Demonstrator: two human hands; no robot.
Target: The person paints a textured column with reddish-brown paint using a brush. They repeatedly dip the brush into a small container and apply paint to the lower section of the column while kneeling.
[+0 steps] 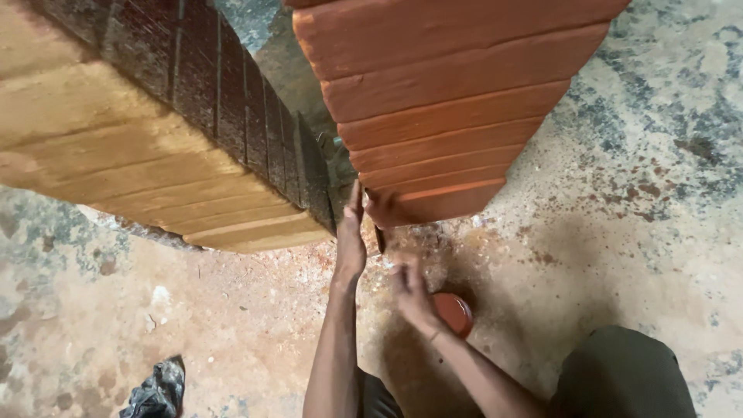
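- Our left hand (350,236) is flat and open, fingers straight and together, pressed against the lower near corner of the red brick stack (445,116); it clamps on nothing.
- Our right hand (409,290) hangs just below that corner, blurred, so we cannot tell whether its fingers are closed on anything. A thin dark edge (379,238) shows between the two hands, too small to name.
- The red stack rises directly in front of us, a pile of flat courses with its bottom brick (445,203) right at our fingertips.
- We judge these bricks to be heavy, stiff and rough, with a dusty face that sheds powder, so grip should be good but abrasive. The corners look liable to chip if knocked.
- We would take one by its two long sides, or with a palm beneath and a palm on the end, never by a corner alone.
- A small round red bowl (453,313) sits on the floor just right of our right wrist.
- To the left stands a tan brick stack (131,155) with a dark side face, a narrow gap apart from the red one.
- The concrete floor (650,232) is stained with red dust; a crumpled dark bag (157,391) lies near left.
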